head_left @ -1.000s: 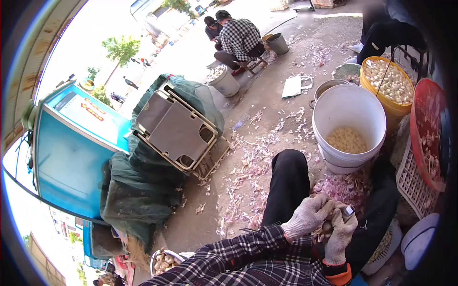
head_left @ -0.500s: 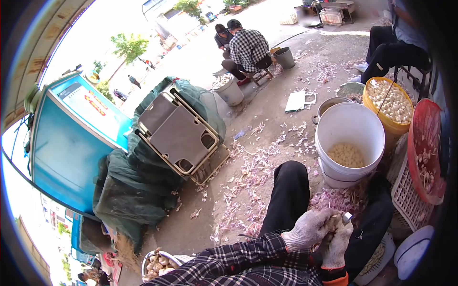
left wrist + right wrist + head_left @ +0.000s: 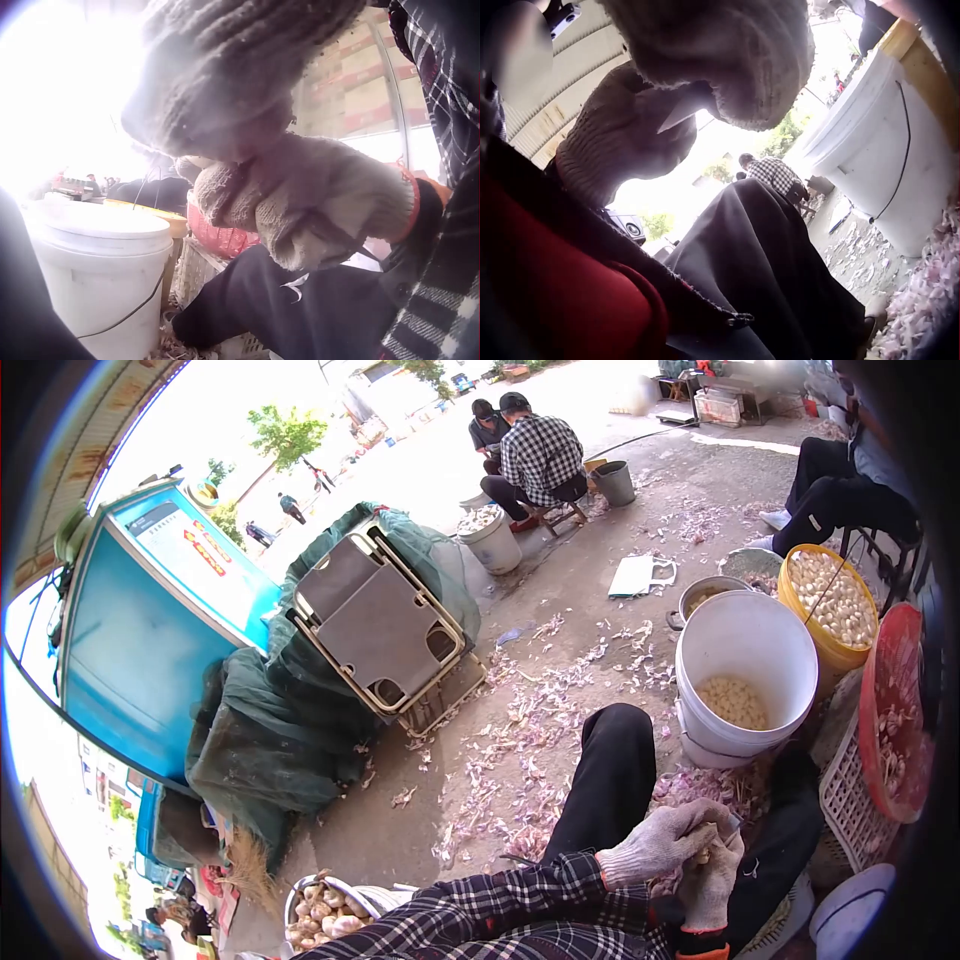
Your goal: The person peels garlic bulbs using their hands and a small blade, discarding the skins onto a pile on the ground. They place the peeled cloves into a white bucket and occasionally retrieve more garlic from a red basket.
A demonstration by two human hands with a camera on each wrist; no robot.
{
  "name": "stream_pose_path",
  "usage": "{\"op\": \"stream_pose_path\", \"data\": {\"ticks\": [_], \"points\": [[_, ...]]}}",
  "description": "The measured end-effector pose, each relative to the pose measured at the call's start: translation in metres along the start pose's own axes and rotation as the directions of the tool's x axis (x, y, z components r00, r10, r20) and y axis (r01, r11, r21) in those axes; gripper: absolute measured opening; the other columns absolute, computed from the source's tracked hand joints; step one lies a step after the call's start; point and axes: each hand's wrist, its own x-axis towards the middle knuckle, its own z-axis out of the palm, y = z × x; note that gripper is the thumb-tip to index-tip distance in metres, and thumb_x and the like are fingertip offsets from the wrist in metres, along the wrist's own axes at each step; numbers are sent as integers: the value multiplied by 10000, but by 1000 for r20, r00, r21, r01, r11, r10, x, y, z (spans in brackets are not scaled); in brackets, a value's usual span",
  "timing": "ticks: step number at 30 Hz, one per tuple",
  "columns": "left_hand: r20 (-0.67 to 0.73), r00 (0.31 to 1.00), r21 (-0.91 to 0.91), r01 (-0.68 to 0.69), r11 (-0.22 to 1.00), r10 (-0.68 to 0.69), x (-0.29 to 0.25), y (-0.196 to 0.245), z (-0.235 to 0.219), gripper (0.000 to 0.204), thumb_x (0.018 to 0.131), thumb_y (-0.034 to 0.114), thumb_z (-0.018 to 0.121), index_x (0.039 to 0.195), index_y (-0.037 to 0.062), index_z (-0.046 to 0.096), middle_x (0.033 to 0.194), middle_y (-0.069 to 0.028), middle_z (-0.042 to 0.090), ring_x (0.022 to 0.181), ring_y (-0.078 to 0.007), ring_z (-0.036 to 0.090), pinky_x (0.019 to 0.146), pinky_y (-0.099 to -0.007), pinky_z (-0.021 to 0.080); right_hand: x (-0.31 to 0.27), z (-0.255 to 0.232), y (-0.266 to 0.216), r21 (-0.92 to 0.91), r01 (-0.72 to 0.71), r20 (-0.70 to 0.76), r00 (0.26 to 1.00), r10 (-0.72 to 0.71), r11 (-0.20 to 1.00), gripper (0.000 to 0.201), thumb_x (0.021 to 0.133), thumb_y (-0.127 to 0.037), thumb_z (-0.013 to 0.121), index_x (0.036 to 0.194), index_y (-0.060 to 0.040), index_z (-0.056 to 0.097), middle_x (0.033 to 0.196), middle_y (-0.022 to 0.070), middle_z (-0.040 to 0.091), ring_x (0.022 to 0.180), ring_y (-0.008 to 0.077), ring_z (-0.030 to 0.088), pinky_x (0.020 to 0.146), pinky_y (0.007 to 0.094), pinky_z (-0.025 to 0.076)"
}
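Note:
Both hands wear off-white knit gloves and meet above the lap. The left hand [image 3: 652, 847] has its fingers bent around a garlic piece [image 3: 705, 855], mostly hidden between the gloves. Close against it, the right hand [image 3: 712, 880] is curled and grips a small knife. In the right wrist view the pointed knife blade [image 3: 679, 112] sticks out beside the left glove. The left wrist view shows the right hand's curled fingers [image 3: 274, 225]. Beyond the knees stands a white bucket [image 3: 745, 660] with peeled garlic cloves [image 3: 733, 702] at its bottom.
Garlic skins [image 3: 520, 745] litter the ground. A yellow bucket [image 3: 835, 650] of garlic, a red basket [image 3: 890, 730] and a white crate [image 3: 855, 810] stand at right. Unpeeled bulbs [image 3: 325, 915] fill a container at lower left. A folded chair [image 3: 385, 625] leans at left; other people sit farther off.
The head view has shifted, so the lower-left bulbs show more. The hands stay together over the lap, and less of the knife's metal shows at the right hand.

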Motion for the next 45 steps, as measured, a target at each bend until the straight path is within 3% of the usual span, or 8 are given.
{"op": "stream_pose_path", "data": {"ticks": [6,15,18,26,35,40,42,45], "points": [[175,936,-410,352,841,-307,16,-17,0,306,989,172,562,1235,-8,587,968,24,629,769,-20,547,681,-176,481,0,-14,-13,141,-245,58,969,239,959,290,891,-91,682,1134,35,587,850,57,669,616,82,617,497,160,464],[126,947,-637,305,708,-295,19,-19,1,257,976,270,538,1002,37,641,719,-3,606,490,-52,480,412,-172,331,13,-36,10,251,-146,-152,970,188,957,195,950,-187,625,1005,0,623,781,58,661,488,67,543,366,173,375],[198,826,-809,441,388,-528,16,-37,-18,347,977,383,545,905,54,628,711,-20,598,478,-82,474,412,-183,314,12,-34,-14,149,-115,-281,947,153,982,216,934,-221,665,960,-8,633,732,58,633,419,49,447,330,173,300],[195,883,-703,430,567,-427,19,-22,-5,256,970,295,612,1081,66,582,805,-21,637,527,-52,529,428,-174,395,25,37,-76,-593,-72,-62,997,43,802,125,894,-111,694,940,-1,658,723,13,635,506,28,513,438,185,405],[-71,915,-536,300,789,-396,20,-20,12,245,962,212,609,1075,-5,619,678,-10,587,532,-82,559,399,-174,380,12,1,-26,-676,186,-91,939,-332,713,165,878,-162,687,922,-10,639,728,93,656,635,127,614,590,330,500],[-80,955,-451,219,865,-284,23,-25,12,232,963,228,605,987,-2,627,606,-2,534,492,-85,513,407,-201,362,7,-4,-33,-797,173,-42,940,-339,579,232,883,-214,710,904,-6,608,698,82,637,616,134,639,537,306,487],[-26,944,-529,267,805,-330,25,-26,5,230,933,210,641,976,-15,635,661,-27,564,470,-68,470,379,-181,307,6,-10,-41,-405,-50,-58,998,29,913,288,917,-265,685,995,-8,581,684,75,619,582,123,641,498,284,474],[71,919,-627,344,699,-389,25,-26,0,253,947,254,620,945,1,620,688,-31,567,470,-68,464,375,-183,294,8,-26,-38,-654,32,-80,991,-111,756,374,943,-336,640,1091,-10,532,714,126,623,589,192,659,519,325,500]]}}
